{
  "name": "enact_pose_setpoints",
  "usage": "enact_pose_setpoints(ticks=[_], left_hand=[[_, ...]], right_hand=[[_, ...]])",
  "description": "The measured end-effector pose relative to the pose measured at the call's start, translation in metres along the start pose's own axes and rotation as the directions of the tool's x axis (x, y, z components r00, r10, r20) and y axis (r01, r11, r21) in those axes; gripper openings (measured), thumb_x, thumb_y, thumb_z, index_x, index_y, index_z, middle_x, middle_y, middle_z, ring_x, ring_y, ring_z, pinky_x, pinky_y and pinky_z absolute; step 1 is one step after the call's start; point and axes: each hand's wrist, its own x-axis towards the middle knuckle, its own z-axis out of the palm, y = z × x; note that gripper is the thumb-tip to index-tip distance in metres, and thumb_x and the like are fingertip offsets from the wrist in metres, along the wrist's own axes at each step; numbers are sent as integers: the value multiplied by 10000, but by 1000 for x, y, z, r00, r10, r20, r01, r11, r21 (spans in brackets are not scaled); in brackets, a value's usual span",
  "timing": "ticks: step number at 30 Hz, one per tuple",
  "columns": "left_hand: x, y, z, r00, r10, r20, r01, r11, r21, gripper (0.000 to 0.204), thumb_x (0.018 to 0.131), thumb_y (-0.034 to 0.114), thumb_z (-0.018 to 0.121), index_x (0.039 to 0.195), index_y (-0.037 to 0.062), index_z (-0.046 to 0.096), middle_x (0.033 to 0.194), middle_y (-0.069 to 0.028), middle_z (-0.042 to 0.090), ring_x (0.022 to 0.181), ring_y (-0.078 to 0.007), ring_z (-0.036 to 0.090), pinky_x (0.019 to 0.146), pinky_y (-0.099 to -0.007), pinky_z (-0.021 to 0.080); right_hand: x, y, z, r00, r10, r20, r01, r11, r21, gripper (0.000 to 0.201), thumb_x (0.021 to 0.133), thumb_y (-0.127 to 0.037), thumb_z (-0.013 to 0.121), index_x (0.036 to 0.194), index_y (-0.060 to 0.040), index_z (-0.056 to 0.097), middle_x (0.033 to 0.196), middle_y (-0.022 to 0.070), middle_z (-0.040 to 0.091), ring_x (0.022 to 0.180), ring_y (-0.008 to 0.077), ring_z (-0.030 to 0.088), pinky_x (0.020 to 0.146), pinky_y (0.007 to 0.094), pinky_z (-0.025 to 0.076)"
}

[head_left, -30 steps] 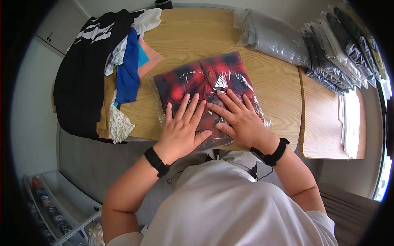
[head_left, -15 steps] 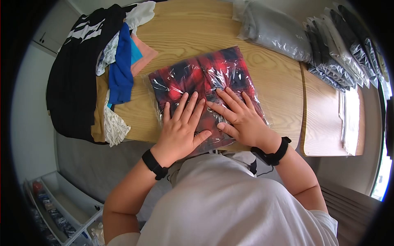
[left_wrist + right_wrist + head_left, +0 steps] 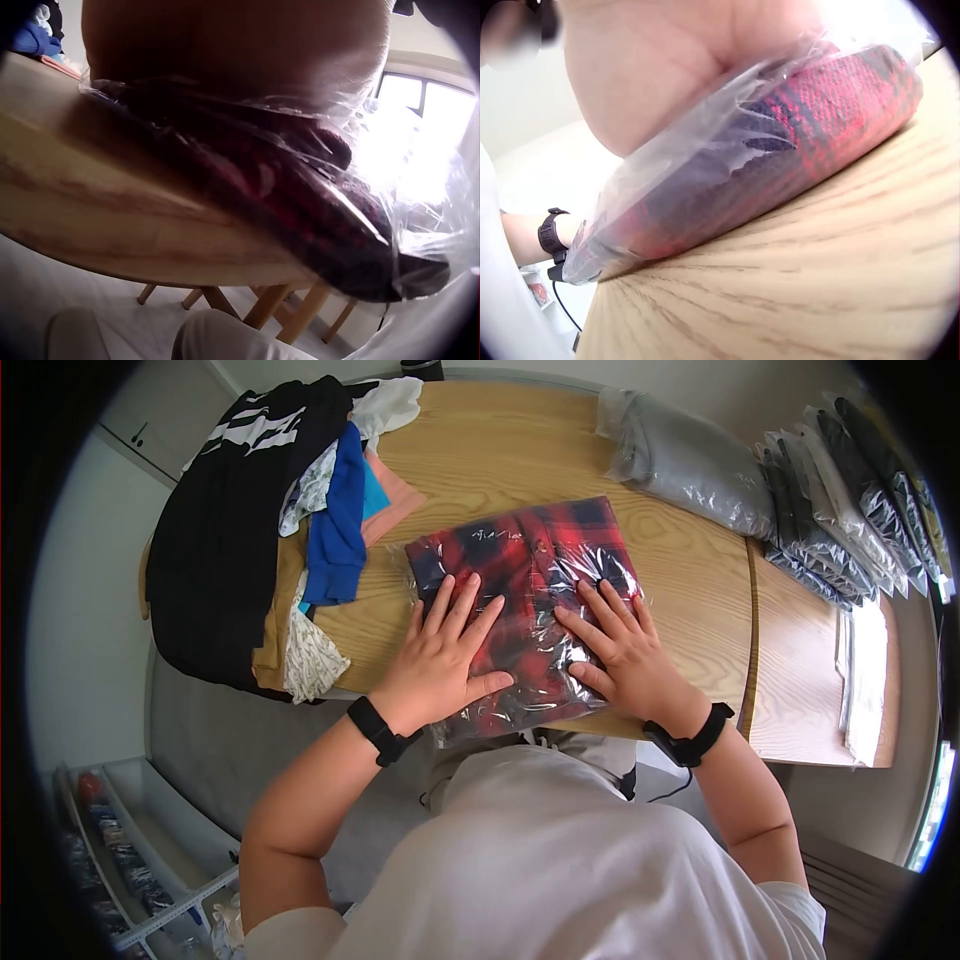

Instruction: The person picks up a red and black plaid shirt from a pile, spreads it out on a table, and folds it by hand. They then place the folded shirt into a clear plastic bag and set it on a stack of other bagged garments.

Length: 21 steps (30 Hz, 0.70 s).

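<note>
A folded red and black plaid shirt (image 3: 520,575) lies in a clear plastic bag (image 3: 470,732) at the table's front edge. My left hand (image 3: 438,655) rests on its left part with fingers spread and straight. On the right part lies my right hand (image 3: 630,660), its fingers also spread flat over the plastic. In the right wrist view the bagged shirt (image 3: 780,161) lies on the wood below the palm. From the left wrist, the bag's near end (image 3: 420,274) reaches past the table edge.
Loose clothes, among them a black garment (image 3: 225,550) and a blue one (image 3: 338,520), are heaped on the table's left. A grey bagged item (image 3: 695,460) and several bagged garments (image 3: 830,500) stand back right. Flat plastic bags (image 3: 862,680) lie on the right side table (image 3: 790,710).
My hands have moved apart on the plaid shirt, the right one sliding to the right. More of the shirt's middle shows between them. The head view has also shifted.
</note>
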Motion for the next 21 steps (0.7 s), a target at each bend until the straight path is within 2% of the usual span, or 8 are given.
enact_pose_setpoints(ticks=[10,14,15,16,18,19,20,21], left_hand=[[5,-5,4,999,16,38,-14,999,-47,841,832,591,535,1465,116,253,1538,-179,106,1414,-401,82,1059,-631,178],[4,-12,8,999,41,32,-38,994,-100,796,861,506,558,1479,132,225,1547,-168,86,1421,-389,63,1067,-636,121],[3,-13,5,997,32,64,-25,993,-112,751,881,446,554,1480,133,228,1549,-165,94,1423,-383,68,1091,-594,110],[4,-19,5,998,38,49,-33,995,-98,751,881,446,554,1480,133,228,1549,-165,94,1423,-383,68,1091,-594,110],[1,-28,2,991,136,23,-125,957,-262,726,892,418,549,1479,129,237,1551,-161,90,1425,-375,76,1116,-519,127],[-3,-27,0,983,121,-141,-169,898,-406,579,886,258,576,1411,103,387,1523,-159,214,1409,-376,158,1117,-464,191],[-12,-28,-5,982,122,-148,-171,904,-392,579,886,258,576,1411,103,387,1523,-159,214,1409,-376,158,1117,-464,191],[-22,-28,-13,963,112,-244,-175,951,-256,516,853,159,579,1353,112,461,1494,-137,285,1386,-366,221,1109,-473,213]], right_hand=[[5,6,2,999,22,38,-25,996,83,563,882,-492,526,1393,-282,416,1473,111,337,1353,351,309,1075,561,223],[1,9,2,1000,19,19,-22,988,155,582,879,-490,538,1405,-282,400,1481,107,324,1374,345,273,1090,573,190],[1,10,-2,999,14,31,-20,979,205,603,863,-398,606,1410,-260,394,1484,112,316,1381,343,259,1109,544,177],[2,15,-3,1000,12,12,-14,981,195,603,863,-398,606,1410,-260,394,1484,112,316,1381,343,259,1109,544,177],[1,27,-7,999,28,17,-33,868,496,685,820,-279,676,1427,-238,364,1494,109,297,1388,337,247,1126,491,179],[-5,26,-11,995,52,-84,-12,904,427,617,791,-141,688,1364,-185,462,1454,118,364,1360,341,300,1116,474,223],[-13,26,-16,994,45,-99,1,905,425,617,791,-141,688,1364,-185,462,1454,118,364,1360,341,300,1116,474,223],[-25,27,-20,988,76,-133,-37,961,275,526,801,-113,668,1304,-163,520,1412,122,417,1332,341,344,1095,465,266]])
